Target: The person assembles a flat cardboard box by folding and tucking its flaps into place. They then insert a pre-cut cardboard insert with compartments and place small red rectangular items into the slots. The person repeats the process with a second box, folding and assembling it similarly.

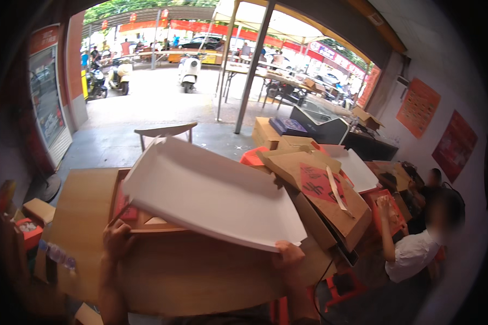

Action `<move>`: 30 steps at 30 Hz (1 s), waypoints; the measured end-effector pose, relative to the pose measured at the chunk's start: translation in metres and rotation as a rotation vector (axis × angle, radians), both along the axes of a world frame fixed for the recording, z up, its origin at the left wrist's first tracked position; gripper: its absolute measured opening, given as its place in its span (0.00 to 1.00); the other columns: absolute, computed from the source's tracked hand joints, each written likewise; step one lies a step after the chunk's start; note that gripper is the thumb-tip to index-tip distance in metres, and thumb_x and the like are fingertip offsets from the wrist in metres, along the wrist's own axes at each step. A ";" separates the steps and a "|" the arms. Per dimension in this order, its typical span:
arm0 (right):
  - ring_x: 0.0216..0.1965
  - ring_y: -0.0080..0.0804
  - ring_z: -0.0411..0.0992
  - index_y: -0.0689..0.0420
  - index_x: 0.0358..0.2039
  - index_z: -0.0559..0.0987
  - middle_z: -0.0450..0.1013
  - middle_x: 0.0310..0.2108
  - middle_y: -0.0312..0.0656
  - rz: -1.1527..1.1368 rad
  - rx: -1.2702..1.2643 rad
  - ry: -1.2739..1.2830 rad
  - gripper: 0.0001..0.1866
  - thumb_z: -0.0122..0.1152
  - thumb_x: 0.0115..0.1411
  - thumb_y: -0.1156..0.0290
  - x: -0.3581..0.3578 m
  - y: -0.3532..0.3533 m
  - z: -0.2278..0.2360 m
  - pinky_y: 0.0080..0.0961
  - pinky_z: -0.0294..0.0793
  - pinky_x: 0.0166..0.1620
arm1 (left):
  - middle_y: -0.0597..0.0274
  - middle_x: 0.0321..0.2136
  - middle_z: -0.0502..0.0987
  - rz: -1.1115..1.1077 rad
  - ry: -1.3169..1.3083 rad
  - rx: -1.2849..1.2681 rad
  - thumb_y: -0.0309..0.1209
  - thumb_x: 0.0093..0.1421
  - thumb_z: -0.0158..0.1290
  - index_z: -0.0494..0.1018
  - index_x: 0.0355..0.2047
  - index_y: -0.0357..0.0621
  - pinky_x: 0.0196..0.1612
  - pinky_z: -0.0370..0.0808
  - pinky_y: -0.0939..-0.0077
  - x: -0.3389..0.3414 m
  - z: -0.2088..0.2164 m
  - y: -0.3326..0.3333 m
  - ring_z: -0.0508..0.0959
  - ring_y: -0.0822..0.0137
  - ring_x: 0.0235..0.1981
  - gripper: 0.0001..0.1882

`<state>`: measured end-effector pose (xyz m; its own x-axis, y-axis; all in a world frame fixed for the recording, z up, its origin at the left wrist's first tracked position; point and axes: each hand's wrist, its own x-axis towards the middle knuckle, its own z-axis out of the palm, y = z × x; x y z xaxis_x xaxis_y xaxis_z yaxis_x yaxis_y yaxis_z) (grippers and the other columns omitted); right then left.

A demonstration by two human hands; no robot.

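A large white box lid (211, 189), its hollow inside facing up, hangs tilted over the wooden table (87, 216). My right hand (290, 254) grips the lid's near right corner, thumb on top. Partly under the lid lies a shallow orange-red box (160, 232) with a red item (129, 212) inside; the lid hides most of its contents. My left hand (117, 237) is closed around that box's near left corner.
Flattened brown cardboard (331, 200) with a red sheet is piled right of the lid. A wooden chair (167, 131) stands beyond the table. At the right, another person (417, 254) handles an orange box (387, 208). A plastic bottle (57, 254) lies at left.
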<state>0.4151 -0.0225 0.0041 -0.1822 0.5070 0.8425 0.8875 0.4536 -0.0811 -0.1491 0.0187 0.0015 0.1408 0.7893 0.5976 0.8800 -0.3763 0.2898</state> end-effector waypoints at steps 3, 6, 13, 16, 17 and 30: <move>0.31 0.46 0.82 0.52 0.37 0.76 0.80 0.32 0.41 -0.114 0.037 0.023 0.06 0.65 0.70 0.67 -0.009 -0.005 0.018 0.38 0.81 0.33 | 0.56 0.32 0.79 0.114 0.006 -0.072 0.37 0.49 0.71 0.81 0.28 0.45 0.45 0.79 0.53 -0.019 0.001 -0.003 0.80 0.50 0.40 0.13; 0.30 0.46 0.81 0.52 0.37 0.76 0.80 0.32 0.41 -0.139 0.018 -0.009 0.08 0.67 0.71 0.66 0.014 -0.010 0.007 0.39 0.80 0.32 | 0.56 0.32 0.79 0.222 0.008 -0.103 0.35 0.51 0.70 0.81 0.29 0.44 0.47 0.79 0.54 -0.031 0.006 -0.005 0.81 0.50 0.41 0.11; 0.28 0.45 0.81 0.53 0.35 0.77 0.79 0.29 0.40 -0.212 -0.835 -0.223 0.08 0.66 0.70 0.66 0.040 0.008 -0.009 0.39 0.79 0.30 | 0.57 0.37 0.79 0.545 0.114 -0.008 0.37 0.60 0.67 0.80 0.43 0.47 0.48 0.80 0.54 -0.038 -0.011 -0.016 0.80 0.52 0.45 0.14; 0.28 0.44 0.81 0.52 0.33 0.78 0.79 0.29 0.39 -0.016 -0.488 -0.158 0.06 0.66 0.68 0.68 0.037 0.002 -0.029 0.39 0.79 0.29 | 0.57 0.41 0.77 0.690 0.211 0.004 0.33 0.62 0.64 0.77 0.51 0.50 0.46 0.81 0.53 -0.040 -0.021 0.001 0.80 0.52 0.47 0.17; 0.28 0.44 0.81 0.51 0.33 0.78 0.79 0.29 0.38 0.120 -0.101 -0.052 0.06 0.66 0.67 0.68 0.031 -0.001 -0.041 0.39 0.79 0.29 | 0.57 0.42 0.77 0.760 0.250 -0.013 0.33 0.62 0.64 0.76 0.52 0.50 0.46 0.81 0.53 -0.047 -0.027 0.005 0.80 0.52 0.47 0.18; 0.37 0.42 0.82 0.51 0.43 0.83 0.81 0.36 0.38 0.311 -0.444 -0.289 0.11 0.68 0.58 0.73 -0.013 0.008 0.010 0.39 0.82 0.39 | 0.51 0.55 0.76 0.421 0.160 0.234 0.29 0.68 0.56 0.74 0.60 0.45 0.56 0.76 0.54 -0.006 0.008 0.017 0.78 0.49 0.53 0.20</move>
<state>0.4020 -0.0147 0.0145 -0.5677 0.6848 0.4569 0.7333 0.6729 -0.0974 -0.1551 0.0359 0.0093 -0.0566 0.6446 0.7624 0.9958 -0.0182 0.0892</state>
